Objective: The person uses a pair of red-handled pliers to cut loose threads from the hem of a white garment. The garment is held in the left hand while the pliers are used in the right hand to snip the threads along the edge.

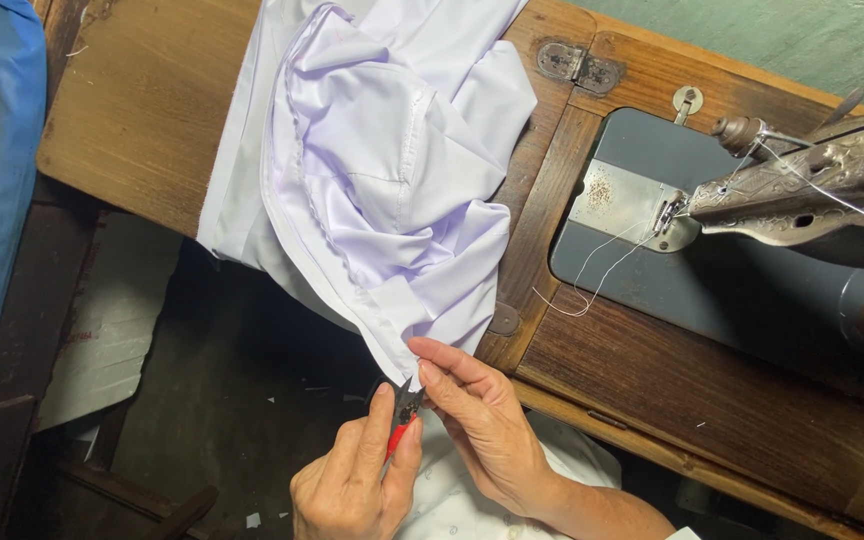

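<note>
The white cloth (pixel 382 170) looks smooth and faintly lustrous, creased into soft folds. The tabletop (pixel 142 110) is worn brown wood, matt and scuffed (its hinge (pixel 579 65) is dull, tarnished metal). The sewing machine (pixel 802 190) is aged metal with an engraved, dulled surface. The snips (pixel 402 420) have dark metal blades and red plastic.

Left hand (pixel 352 480) curling closed with forefinger stretching upward, right hand (pixel 477 410) pinching at its fingertips, both hands meeting close together, wrists angling inward
</note>
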